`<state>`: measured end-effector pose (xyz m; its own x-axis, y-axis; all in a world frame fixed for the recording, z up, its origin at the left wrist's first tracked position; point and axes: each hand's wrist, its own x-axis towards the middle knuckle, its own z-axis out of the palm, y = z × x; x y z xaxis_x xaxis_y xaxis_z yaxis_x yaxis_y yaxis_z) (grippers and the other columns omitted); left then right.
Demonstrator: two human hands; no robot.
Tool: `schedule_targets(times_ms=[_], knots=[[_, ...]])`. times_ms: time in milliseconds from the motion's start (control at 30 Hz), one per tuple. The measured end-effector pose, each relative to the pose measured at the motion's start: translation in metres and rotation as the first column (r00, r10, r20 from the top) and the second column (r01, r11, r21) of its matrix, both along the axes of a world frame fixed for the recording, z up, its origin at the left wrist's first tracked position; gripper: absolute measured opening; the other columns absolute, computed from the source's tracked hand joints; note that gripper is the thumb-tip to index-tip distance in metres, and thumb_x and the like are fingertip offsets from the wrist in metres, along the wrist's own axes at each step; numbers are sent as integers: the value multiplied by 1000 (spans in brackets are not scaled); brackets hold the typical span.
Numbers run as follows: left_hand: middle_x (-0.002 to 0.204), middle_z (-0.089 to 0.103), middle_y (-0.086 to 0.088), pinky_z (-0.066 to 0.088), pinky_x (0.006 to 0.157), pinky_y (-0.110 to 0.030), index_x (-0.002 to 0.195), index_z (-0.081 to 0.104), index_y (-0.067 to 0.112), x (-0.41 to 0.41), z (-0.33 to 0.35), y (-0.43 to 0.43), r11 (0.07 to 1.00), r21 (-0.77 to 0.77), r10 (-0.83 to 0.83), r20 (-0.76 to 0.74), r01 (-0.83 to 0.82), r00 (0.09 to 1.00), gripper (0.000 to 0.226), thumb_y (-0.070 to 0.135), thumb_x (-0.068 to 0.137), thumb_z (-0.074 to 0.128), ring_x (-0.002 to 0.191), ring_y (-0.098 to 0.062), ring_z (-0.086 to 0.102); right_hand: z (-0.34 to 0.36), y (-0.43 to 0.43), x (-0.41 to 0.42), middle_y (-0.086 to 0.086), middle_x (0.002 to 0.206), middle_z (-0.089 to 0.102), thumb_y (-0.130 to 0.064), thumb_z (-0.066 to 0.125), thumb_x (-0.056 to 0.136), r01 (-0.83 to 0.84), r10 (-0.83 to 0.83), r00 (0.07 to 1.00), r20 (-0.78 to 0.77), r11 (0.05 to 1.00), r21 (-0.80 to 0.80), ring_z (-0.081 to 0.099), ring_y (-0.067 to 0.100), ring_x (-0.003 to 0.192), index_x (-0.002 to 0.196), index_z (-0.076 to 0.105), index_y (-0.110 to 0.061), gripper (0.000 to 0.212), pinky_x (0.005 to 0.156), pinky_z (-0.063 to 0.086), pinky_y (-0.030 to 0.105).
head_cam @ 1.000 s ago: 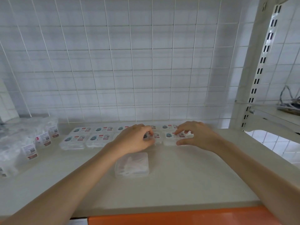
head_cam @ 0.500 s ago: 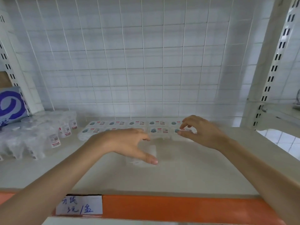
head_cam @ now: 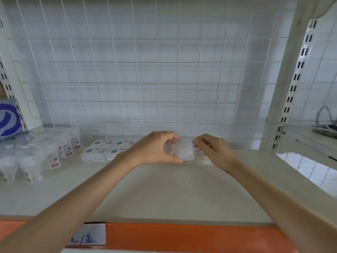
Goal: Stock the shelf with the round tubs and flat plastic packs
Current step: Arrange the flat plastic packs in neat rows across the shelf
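**Clear flat pack held in both hands above the shelf**

Obs.: the left hand (head_cam: 155, 148) has its grip grasping the clear flat pack (head_cam: 179, 151), fingers curled over the top edge and thumb under the bottom edge. The right hand (head_cam: 213, 150) meets the pack's right edge with curled fingers. Its grip appears to pinch that edge, though blur softens the contact.

Pack position: lifted off the shelf (head_cam: 164, 194), in front of the wire grid back (head_cam: 145, 70) and at the right end of the stocked rows. No label can be made out on the face towards the camera.

Stock in place: labelled flat packs (head_cam: 102, 149) lie flat in two rows at the back of the shelf, to the left of the hands. Further left stand round tubs (head_cam: 36, 152) in clear wrap with small labels.

Surroundings: a blue and white box (head_cam: 9, 119) at the far left. An orange price strip (head_cam: 182, 238) runs along the shelf's front edge and carries a handwritten tag (head_cam: 87, 238).
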<state>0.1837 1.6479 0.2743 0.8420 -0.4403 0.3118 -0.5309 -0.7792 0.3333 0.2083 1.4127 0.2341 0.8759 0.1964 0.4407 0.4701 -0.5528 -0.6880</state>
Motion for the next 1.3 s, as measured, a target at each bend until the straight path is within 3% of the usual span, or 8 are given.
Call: schedule_targets(times_ms=[100,333,433,600,700,800,933,1300], knots=[[123,58,14,45,99,-34,126,57,30,22,3,-18,999,-9,42,69,-41,997,72,59,65,82,113,-6,54,8,-2,-2,-1,82,73,-47,45,100,35,-5,995,-100,956,291,68,11,76,100,70,-22,35,74,46,24],[123,55,12,37,87,-19,128,55,26,38,-13,-36,1000,-4,-8,239,9,971,71,54,68,82,113,-7,49,14,-11,1,3,79,73,-26,67,92,9,47,982,-185,957,290,65,14,63,105,66,-20,15,57,41,13],[125,54,12,38,89,-20,132,53,26,42,-19,-28,999,22,-30,273,25,962,76,55,69,81,115,-7,48,13,-9,3,1,76,72,-24,68,92,-26,95,969,-228,957,288,65,13,67,109,64,-22,17,56,43,21],[126,53,17,41,93,-22,135,50,28,38,-13,-17,998,-67,2,137,8,991,81,68,68,73,114,-1,50,14,-5,2,5,77,72,-19,68,92,-56,148,958,-246,937,344,69,17,69,113,64,-19,22,58,52,25],[107,64,16,49,80,-26,115,63,25,38,-3,-12,963,-250,117,35,-104,993,58,72,85,47,95,-1,61,17,-8,0,6,83,73,-15,68,92,-71,155,965,-209,930,360,71,23,72,117,64,-19,26,60,53,25],[80,74,3,52,72,-29,98,68,18,36,4,-10,885,-398,144,-261,-242,954,49,57,99,38,71,-11,69,17,-10,1,6,94,75,-13,68,92,-83,154,974,-164,923,376,73,26,75,119,63,-21,29,64,56,27],[79,75,-13,45,61,-29,102,56,15,27,6,-13,845,-414,32,-590,-337,807,50,58,100,32,61,-22,65,17,-7,0,6,100,74,-12,70,90,-99,159,977,-140,928,358,74,28,77,117,63,-23,29,67,57,30],[103,72,-15,52,67,-30,124,58,11,36,7,-11,572,-734,-350,-622,-366,700,37,29,93,52,82,-26,69,17,-7,0,-6,113,69,0,70,87,-115,180,976,-125,907,405,70,13,97,106,66,-21,29,77,52,23]])
